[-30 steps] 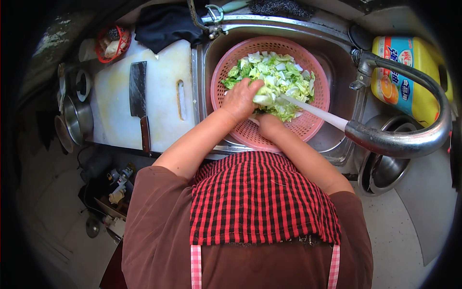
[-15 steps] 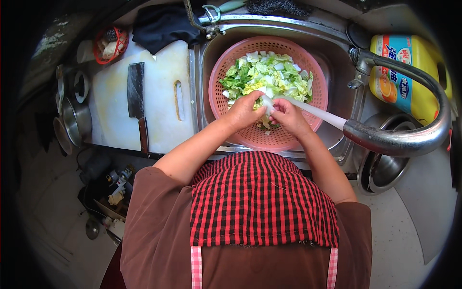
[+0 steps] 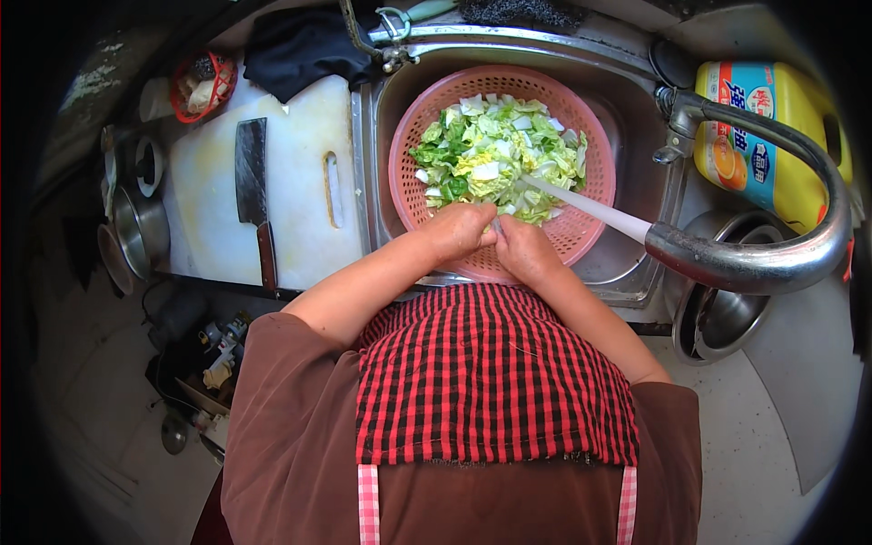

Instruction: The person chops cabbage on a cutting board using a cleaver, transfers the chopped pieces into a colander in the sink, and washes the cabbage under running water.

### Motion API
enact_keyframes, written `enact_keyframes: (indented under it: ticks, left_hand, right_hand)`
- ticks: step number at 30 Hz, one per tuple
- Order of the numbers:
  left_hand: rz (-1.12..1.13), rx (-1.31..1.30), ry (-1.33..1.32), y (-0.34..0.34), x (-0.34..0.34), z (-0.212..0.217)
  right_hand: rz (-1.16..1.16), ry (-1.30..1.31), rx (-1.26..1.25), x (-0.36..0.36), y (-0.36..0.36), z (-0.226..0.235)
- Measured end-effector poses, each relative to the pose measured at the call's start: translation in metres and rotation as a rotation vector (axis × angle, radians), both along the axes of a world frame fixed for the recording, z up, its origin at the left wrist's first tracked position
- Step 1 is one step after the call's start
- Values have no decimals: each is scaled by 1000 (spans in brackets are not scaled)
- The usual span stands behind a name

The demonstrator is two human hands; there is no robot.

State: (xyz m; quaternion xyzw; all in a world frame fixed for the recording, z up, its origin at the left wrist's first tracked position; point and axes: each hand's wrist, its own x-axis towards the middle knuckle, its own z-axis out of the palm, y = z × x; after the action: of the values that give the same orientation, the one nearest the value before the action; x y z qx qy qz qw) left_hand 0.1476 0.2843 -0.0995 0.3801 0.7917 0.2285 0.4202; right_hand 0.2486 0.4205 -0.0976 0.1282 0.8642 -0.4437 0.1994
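A pink plastic colander (image 3: 592,213) stands in the steel sink, heaped with chopped cabbage leaves (image 3: 509,154), green, yellow and white. Over its near side my left hand (image 3: 457,232) and my right hand (image 3: 527,252) meet, thumbs together and fingers curled inward. A small pale yellowish bit shows where they touch; most of what lies between the fingers is hidden. From the curved metal tap (image 3: 772,277) a straight whitish stream (image 3: 590,207), seemingly water, reaches down onto the cabbage, just beyond my hands.
Left of the sink (image 3: 368,163) a cleaver (image 3: 252,173) lies on a white cutting board (image 3: 304,200). Beyond it are a black cloth (image 3: 304,54) and a red basket (image 3: 193,104). A yellow jug (image 3: 772,145) and steel bowls (image 3: 731,322) are at the right.
Both hands have drawn nearer to me, out from under the stream. The white cabbage piece visible between my fingers before no longer shows there. The stream now lands on the leaves.
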Motion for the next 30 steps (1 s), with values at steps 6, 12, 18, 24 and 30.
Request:
enact_keyframes:
  ticks: [6,12,18,24,30]
  left_hand:
    - [642,184,-452,-3,19,-25]
    - [1136,71,-1092,28,-2,8]
    - [782,62,-204,35,-59,3]
    - [563,-189,13,49,-95,-31]
    - [526,-281,-308,46,-75,-63]
  right_hand:
    - [-22,182,69,-13,-3,14]
    - [-143,267,103,-29,7,12]
    - [-370,209,-72,-36,49,1]
    - [-479,131,154,-41,84,-62]
    - [-569,71,17,-50,65,-70]
